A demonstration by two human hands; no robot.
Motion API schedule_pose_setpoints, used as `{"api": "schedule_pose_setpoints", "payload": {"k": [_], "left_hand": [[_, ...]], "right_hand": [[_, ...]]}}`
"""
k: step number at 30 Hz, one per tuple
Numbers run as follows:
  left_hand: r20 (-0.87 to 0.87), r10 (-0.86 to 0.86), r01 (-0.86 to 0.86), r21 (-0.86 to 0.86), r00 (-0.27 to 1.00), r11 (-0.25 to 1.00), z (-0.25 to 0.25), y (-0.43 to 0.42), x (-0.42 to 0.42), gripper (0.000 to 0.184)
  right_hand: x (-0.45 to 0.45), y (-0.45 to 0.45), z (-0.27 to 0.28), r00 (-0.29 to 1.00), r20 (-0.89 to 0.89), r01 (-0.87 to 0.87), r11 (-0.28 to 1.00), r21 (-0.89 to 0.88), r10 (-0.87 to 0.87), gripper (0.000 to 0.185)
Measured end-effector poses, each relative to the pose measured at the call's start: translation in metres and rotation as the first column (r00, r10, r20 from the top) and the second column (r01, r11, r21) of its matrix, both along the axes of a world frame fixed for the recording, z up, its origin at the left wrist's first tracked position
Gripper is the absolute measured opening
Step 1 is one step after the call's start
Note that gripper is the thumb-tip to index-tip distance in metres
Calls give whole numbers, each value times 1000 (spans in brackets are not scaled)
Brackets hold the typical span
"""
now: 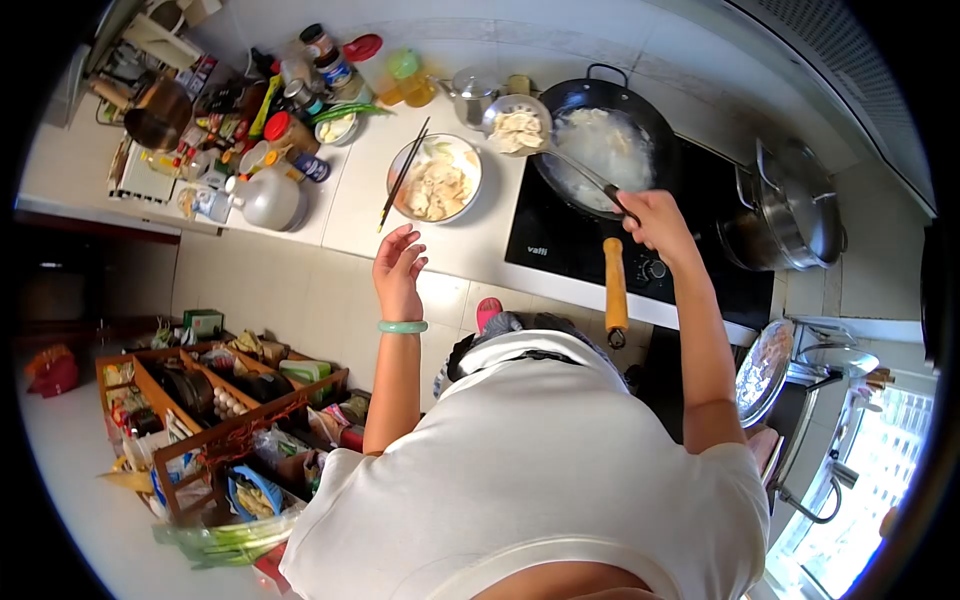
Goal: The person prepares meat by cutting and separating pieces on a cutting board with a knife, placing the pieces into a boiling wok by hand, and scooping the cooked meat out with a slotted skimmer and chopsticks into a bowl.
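My right hand (pixel 654 228) is closed around the dark handle of a skimmer (pixel 577 165). Its round head hangs left of the wok's rim and carries a pile of pale dumplings (pixel 519 130). Cloudy, steaming liquid fills the black wok (pixel 652 125) on the cooktop. My left hand (pixel 399 268) is raised at the counter's front edge, its fingers loosely bent and apart, with nothing in it. Just above it, a pair of dark chopsticks (pixel 403 175) rests across the left rim of a white bowl (pixel 470 205), which holds more pale dumplings.
The wok's wooden handle (pixel 615 285) sticks out over the cooktop's front edge (pixel 545 266). A tall steel pot (pixel 790 215) stands at the right. Jars, bottles and a white jug (pixel 268 200) crowd the counter's left. A wooden shelf unit (pixel 215 435) with groceries stands behind at left.
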State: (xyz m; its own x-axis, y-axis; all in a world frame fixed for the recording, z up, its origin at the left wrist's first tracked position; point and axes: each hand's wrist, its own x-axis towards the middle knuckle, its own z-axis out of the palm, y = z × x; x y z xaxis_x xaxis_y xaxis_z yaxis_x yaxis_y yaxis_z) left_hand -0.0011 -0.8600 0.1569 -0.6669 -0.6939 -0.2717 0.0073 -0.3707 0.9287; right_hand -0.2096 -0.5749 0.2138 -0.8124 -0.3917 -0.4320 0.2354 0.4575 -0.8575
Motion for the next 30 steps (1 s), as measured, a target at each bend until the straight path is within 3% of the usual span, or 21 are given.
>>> {"api": "schedule_pose_setpoints", "payload": {"k": [3,4,5,7,8,12,13,14,15,17,19,21,22,23,25,30], "left_hand": [[-4,44,-44,-2,999,999,1,-8,13,29],[11,66,-66,-2,998,998,0,-10,18,29],[28,87,-87,-2,996,996,0,-11,23,29],[34,109,-109,2,993,994,-3,-13,31,30],[37,121,-121,4,992,993,-4,-14,33,30],[39,134,-134,3,990,991,-6,-15,38,31],[41,134,-134,-2,990,991,-5,-15,38,31],[43,130,-130,-8,991,992,-4,-15,37,31],[41,118,-118,-6,992,993,-4,-15,35,31],[23,136,-136,-5,990,991,-3,-12,31,28],[11,107,-107,10,994,994,-4,-12,28,29],[14,84,-84,3,996,996,-6,-10,24,29],[19,70,-70,0,997,998,-7,-8,20,29],[16,51,-51,9,999,999,-7,-6,16,29],[23,7,-7,-2,1000,1000,-5,-2,10,29],[3,-54,54,10,999,998,1,10,-5,27]], "right_hand": [[-2,-51,-2,898,-354,-162,944,287,262,37],[0,-63,-7,699,-587,-163,891,425,408,35],[1,-74,-11,695,-586,-172,888,427,417,35],[5,-91,-18,532,-661,-133,823,552,529,33],[8,-96,-17,511,-667,-125,814,567,543,33],[4,-92,-17,476,-704,-91,826,557,527,34],[-5,-85,-22,551,-711,-136,888,439,436,34],[-11,-76,-25,627,-700,-164,936,311,342,35],[-14,-67,-15,924,-328,-146,975,169,196,36],[-22,-35,-9,994,102,-27,987,-156,44,36],[-12,-10,0,992,108,83,983,-165,-66,36],[-9,19,-8,964,-137,221,973,-70,-229,34],[-13,34,-17,916,-334,264,961,82,-224,33],[-16,49,-23,910,-339,283,955,90,-238,33],[-17,69,-28,662,-749,380,861,338,1,33],[-26,88,-53,546,-828,580,656,483,128,36]]}}
